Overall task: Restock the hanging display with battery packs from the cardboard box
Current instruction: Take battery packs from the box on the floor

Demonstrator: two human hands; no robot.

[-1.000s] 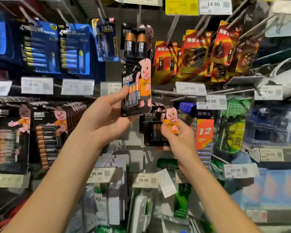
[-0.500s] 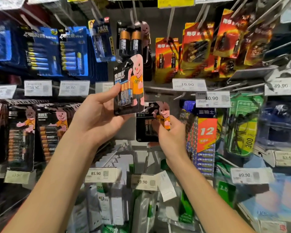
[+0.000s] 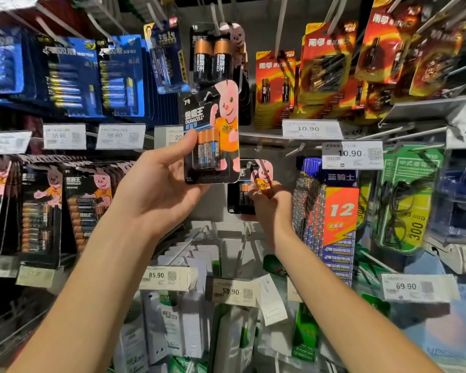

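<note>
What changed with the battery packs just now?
The right hand seems to have pushed the lower battery pack a little farther back on its peg, and still pinches it. The left hand still holds the upper battery pack up in about the same place. Nothing was let go.

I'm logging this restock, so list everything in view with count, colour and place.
held battery pack: one, black with pink bunny, centre
second battery pack: one, black, at a peg, lower right of it
big-cell pack: one in front, black and copper, top centre
blue packs: several rows, blue, upper left
red packs: several rows, red-orange, upper right
multi-cell packs: several rows, black, middle left
"12" packs: one row, blue and orange, right of centre
green pack: one in front, green, right
price tags: many, white, along rails
left hand: grips held battery pack
right hand: pinches second battery pack
</note>
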